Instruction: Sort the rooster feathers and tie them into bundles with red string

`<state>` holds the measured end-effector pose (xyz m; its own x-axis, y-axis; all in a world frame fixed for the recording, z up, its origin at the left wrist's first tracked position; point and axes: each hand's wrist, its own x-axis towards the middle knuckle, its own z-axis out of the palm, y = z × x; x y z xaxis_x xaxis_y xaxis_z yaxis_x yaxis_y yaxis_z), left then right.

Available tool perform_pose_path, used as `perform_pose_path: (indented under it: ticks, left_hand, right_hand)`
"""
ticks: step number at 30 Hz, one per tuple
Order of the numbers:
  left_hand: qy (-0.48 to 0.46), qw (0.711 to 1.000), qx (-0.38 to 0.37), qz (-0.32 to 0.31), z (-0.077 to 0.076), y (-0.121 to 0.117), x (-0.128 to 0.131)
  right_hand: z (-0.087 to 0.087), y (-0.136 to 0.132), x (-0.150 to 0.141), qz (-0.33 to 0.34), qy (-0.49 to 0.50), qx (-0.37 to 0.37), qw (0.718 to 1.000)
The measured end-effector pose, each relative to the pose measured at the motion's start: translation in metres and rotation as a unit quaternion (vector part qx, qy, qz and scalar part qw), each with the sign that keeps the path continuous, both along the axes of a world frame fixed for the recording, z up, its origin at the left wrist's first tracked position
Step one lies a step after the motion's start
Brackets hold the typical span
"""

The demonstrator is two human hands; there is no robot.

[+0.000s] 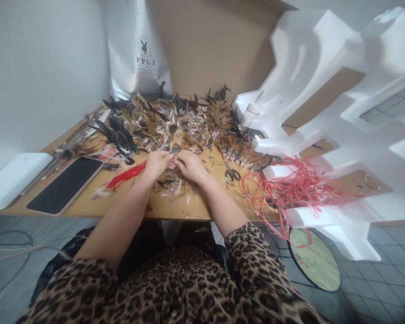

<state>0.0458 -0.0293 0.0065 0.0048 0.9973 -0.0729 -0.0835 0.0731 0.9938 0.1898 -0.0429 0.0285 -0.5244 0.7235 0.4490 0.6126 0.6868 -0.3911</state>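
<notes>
My left hand (158, 164) and my right hand (189, 165) meet over the middle of the wooden table (121, 202), fingertips pinched together. A small dark bit, perhaps a feather, shows between them, but the fingers hide most of it. Just behind lies a wide heap of brown and black feathers (175, 117). Loose feathers (172, 184) are scattered under my wrists. Beside my left wrist is a bundle of red strands (126, 176). Black-handled scissors (232, 174) rest to the right of my right hand.
On the left lie a phone (65, 185) and a white box (16, 180). Red ribbon strips (297, 184) spill over white foam pieces (367, 157) at the right. A silver bag (135, 54) stands at the back. A round green-topped stool (315, 258) is below the table's right edge.
</notes>
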Motion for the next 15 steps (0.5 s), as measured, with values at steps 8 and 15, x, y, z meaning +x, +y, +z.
perform_pose_path:
  ticks: [8, 15]
  left_hand:
    - [0.088, 0.993, 0.045, -0.069, -0.005, -0.001, 0.001]
    - [0.242, 0.960, 0.099, -0.098, -0.005, -0.007, -0.002]
  right_hand:
    - [0.011, -0.002, 0.007, -0.025, -0.068, 0.054, 0.996]
    - [0.011, -0.005, -0.001, -0.018, -0.141, 0.079, 0.987]
